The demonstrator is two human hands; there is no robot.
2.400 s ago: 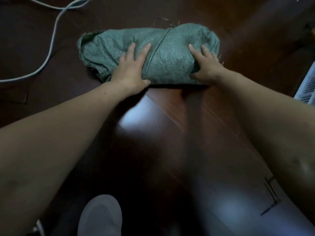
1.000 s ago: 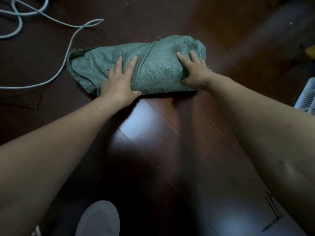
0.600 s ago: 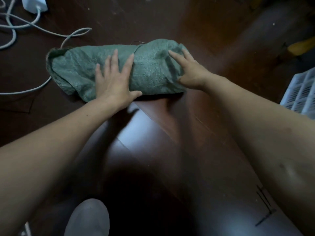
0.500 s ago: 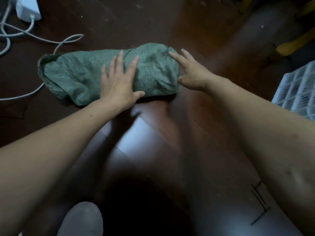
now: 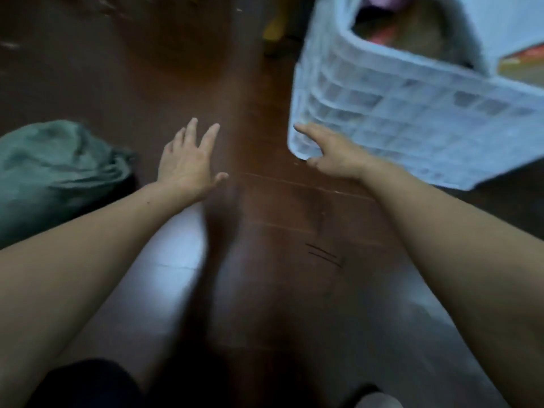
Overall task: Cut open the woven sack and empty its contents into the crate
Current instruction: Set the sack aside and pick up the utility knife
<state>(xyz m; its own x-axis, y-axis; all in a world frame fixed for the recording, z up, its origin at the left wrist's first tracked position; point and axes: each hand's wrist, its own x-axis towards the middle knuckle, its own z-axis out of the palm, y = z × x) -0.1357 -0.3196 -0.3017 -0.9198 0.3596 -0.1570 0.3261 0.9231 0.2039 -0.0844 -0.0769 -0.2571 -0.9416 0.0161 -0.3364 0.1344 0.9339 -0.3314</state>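
Dark brown wooden floor (image 5: 265,207), glossy, planks visible, pale glare patches near the lower centre and lower right. Two short dark scratch marks (image 5: 323,255) on a plank between the forearms. Whole picture motion-blurred; fine detail not readable.

Green woven sack (image 5: 56,169) on the floor at the left edge, crumpled, touched by neither hand. Cut or uncut: cannot tell.

White lattice-walled crate (image 5: 412,113) at upper right, near corner toward the centre of the floor. Interior partly visible: brownish and pink-red contents, too blurred to identify. Orange-and-white flat item (image 5: 524,66) beside the crate at the far right edge, unidentified. Yellow object (image 5: 275,29) on the floor beyond the crate, blurred.

Left hand (image 5: 188,163) released, palm down, fingers spread, above bare floor between sack and crate, grasping nothing.

Right hand (image 5: 332,154) at the crate's near bottom corner, index finger extended along the lattice wall, thumb below the corner. Contact appears; firm grasp or mere touch: cannot tell.

Dark clothing at the bottom left edge.
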